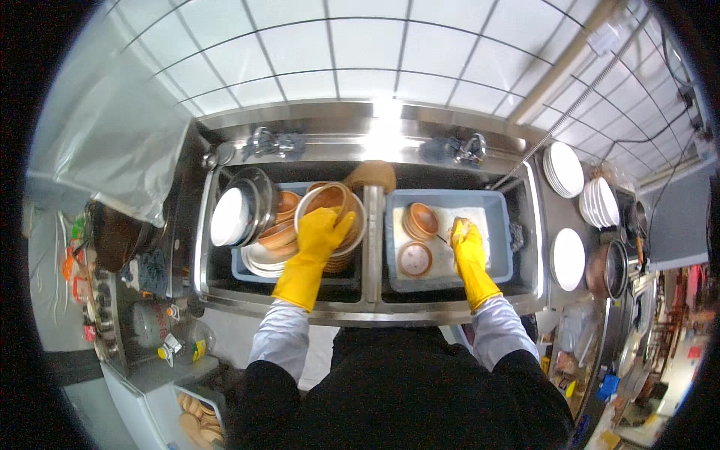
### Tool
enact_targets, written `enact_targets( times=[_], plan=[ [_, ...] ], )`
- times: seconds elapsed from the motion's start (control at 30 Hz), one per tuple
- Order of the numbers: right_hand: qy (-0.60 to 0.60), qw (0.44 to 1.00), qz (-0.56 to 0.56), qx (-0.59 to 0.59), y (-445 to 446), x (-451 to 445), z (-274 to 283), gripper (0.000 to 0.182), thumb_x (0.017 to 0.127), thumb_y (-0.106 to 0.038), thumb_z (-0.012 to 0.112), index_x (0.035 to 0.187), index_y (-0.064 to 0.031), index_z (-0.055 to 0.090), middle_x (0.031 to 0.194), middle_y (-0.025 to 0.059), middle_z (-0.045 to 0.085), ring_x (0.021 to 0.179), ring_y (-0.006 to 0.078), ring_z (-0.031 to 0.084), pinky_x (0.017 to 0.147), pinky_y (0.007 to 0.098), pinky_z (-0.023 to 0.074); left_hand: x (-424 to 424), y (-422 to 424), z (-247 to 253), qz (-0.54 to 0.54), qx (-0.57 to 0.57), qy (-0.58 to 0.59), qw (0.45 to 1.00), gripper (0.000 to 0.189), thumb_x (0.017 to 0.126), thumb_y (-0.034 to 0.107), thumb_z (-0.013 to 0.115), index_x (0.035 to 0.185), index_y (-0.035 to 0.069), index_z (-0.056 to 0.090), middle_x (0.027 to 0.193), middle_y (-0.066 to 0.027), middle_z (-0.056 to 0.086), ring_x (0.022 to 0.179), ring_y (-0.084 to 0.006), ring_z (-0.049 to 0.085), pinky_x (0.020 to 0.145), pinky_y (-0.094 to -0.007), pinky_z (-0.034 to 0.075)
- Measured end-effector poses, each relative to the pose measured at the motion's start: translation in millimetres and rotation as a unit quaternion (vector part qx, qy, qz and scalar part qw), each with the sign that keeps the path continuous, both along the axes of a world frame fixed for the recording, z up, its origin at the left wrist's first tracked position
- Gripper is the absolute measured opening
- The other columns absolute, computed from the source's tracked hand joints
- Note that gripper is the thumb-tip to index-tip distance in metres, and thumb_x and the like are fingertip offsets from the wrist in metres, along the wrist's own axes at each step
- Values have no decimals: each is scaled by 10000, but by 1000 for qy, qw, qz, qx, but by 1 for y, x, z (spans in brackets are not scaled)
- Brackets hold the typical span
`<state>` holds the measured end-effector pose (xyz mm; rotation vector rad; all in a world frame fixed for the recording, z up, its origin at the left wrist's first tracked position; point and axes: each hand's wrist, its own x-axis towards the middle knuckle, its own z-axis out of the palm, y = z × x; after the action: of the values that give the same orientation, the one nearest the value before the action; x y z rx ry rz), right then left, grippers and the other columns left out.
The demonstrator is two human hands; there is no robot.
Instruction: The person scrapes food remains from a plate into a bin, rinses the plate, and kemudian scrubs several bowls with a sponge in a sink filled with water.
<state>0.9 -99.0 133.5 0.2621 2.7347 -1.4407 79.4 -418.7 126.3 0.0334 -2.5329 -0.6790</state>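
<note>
My left hand [323,233], in a yellow rubber glove, grips a tilted brown bowl [331,198] over the left sink basin. Around that bowl is a larger white-rimmed bowl [361,211]; their exact contact is hidden. Brown bowls [277,236] and stacked white plates [260,262] crowd the grey-blue tub beneath. My right hand [467,242], gloved alike, is closed on a pale scrubbing pad [451,230], mostly covered by the fingers. It hovers over the right tub [450,197], where a stack of small brown bowls [421,221] and one single bowl [415,259] sit in whitish, sudsy water.
A metal divider [372,247] separates the basins. Two faucets [264,142] [472,149] line the back ledge. Glass lids [260,205] and a white bowl [229,217] lean at far left. White plates [567,259], bowls [598,203] and a pot [608,269] occupy the right counter.
</note>
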Motion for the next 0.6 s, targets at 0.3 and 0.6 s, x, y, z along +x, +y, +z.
enact_targets(
  times=[0.3, 0.6],
  plan=[
    [-268, 952, -31, -144, 108, -41, -158, 293, 1009, -332, 519, 1046, -60, 622, 838, 73, 668, 635, 135, 595, 567, 270, 475, -40, 118, 50, -17, 15, -33, 999, 333, 849, 161, 674, 1128, -15, 623, 1159, -240, 637, 1087, -411, 605, 951, -450, 478],
    [-272, 934, 146, 181, 182, -164, -251, 549, 839, -316, 720, 1337, -201, 518, 1126, 189, 633, 1057, 300, 623, 891, 449, 490, -133, 236, -152, 279, 680, -371, 568, 911, 813, 284, 761, 1471, 18, 190, 1311, -252, 505, 989, -392, 650, 705, -438, 598]
  ],
)
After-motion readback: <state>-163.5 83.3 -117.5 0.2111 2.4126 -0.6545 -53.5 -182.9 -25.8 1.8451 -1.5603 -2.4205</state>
